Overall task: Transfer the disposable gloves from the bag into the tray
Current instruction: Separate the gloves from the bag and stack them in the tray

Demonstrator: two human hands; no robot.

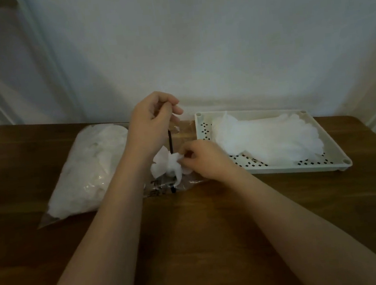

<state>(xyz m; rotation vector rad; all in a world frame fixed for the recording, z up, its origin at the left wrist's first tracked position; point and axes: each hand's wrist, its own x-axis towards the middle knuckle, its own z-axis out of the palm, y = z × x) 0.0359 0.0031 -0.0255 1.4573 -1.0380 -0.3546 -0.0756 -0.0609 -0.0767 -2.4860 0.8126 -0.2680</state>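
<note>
Between the bulging bag (85, 171) and the perforated tray (275, 168), the left hand (151, 123) was raised, fingers curled to pinch the upper lip of the clear plastic mouth, probably to hold the opening wide. Lower down, the right hand (201, 158) had its fingertips closed on a crumpled tuft of glove (168, 165) at that mouth, a grip suited to drawing thin film out without dragging the rest along. That bag lay on its side on the dark wooden worktop (202, 222), soft and lumpy with white gloves inside, its film glossy and creased. A heap of translucent white gloves (268, 141) already rested in the cream tray, a rigid rectangle with rounded corner posts and a floor of small diamond-shaped holes.
</note>
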